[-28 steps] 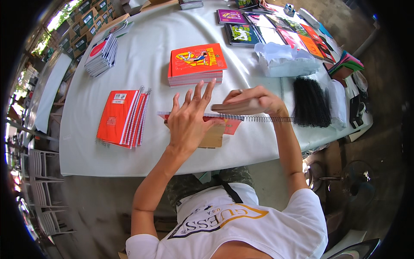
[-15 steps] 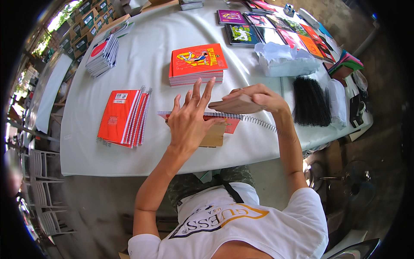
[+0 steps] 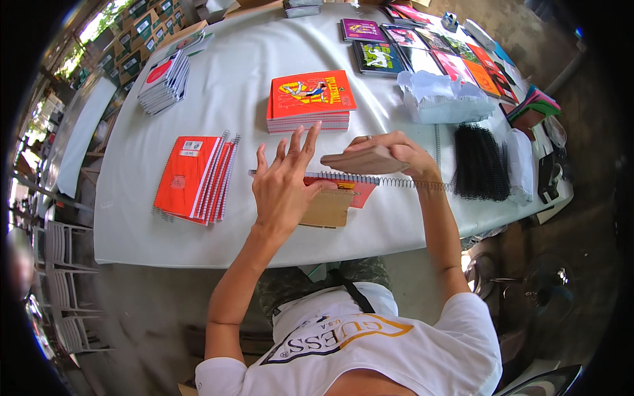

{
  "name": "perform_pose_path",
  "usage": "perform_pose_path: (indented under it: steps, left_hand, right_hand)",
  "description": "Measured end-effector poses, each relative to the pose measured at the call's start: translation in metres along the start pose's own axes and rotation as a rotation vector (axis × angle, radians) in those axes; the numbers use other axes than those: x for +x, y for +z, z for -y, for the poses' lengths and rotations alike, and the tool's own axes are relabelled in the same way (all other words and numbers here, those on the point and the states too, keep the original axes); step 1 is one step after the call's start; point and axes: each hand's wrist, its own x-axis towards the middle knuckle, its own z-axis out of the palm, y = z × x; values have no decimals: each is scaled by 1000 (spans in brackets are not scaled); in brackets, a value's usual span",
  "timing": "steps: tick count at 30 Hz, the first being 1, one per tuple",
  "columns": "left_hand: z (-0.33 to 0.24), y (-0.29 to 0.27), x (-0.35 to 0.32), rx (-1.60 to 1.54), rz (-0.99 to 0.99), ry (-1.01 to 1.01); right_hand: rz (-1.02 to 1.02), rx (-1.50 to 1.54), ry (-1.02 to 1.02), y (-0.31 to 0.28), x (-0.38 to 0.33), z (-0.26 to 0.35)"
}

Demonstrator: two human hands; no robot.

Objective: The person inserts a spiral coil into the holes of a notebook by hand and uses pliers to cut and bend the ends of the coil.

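My left hand (image 3: 282, 188) steadies a red notebook (image 3: 362, 193), thumb against its near side and the other fingers stretched up and apart. A row of holes along the notebook's top edge carries part of a thin spiral coil (image 3: 409, 185), whose free end runs right, past my right wrist. My right hand (image 3: 404, 153) grips a flat brown wooden-looking piece (image 3: 365, 160) just above that edge. Against the notebook's near side is a tan block (image 3: 327, 210), partly hidden by my left hand. Behind stands a stack of red notebooks (image 3: 310, 99) with a volleyball cover.
Coil-bound red notebooks (image 3: 188, 178) lie fanned at the left, below another notebook pile (image 3: 164, 82). On the right are a bundle of black coils (image 3: 481, 162), crumpled white wrapping (image 3: 444, 99) and rows of colourful notebooks (image 3: 436, 56). The white-covered table's (image 3: 165, 244) near edge is before me.
The coil's free end sagged before and now stretches nearly level to the right. Both hands keep their holds; the whole view has shifted slightly.
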Motion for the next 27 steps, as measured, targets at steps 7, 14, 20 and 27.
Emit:
perform_pose_path:
  steps: [7, 14, 20, 27]
  left_hand:
    - [8, -2, -3, 10, -23, -22]
    - [21, -7, -6, 9, -12, -64]
    - [32, -11, -9, 23, -52, -84]
    - [52, 0, -20, -691, -177, -313]
  right_hand:
    - [54, -49, 12, -2, 15, 2]
    - [-52, 249, -82, 1, 19, -10]
    - [36, 41, 33, 5, 41, -9]
    - [41, -125, 181, 11, 60, -7]
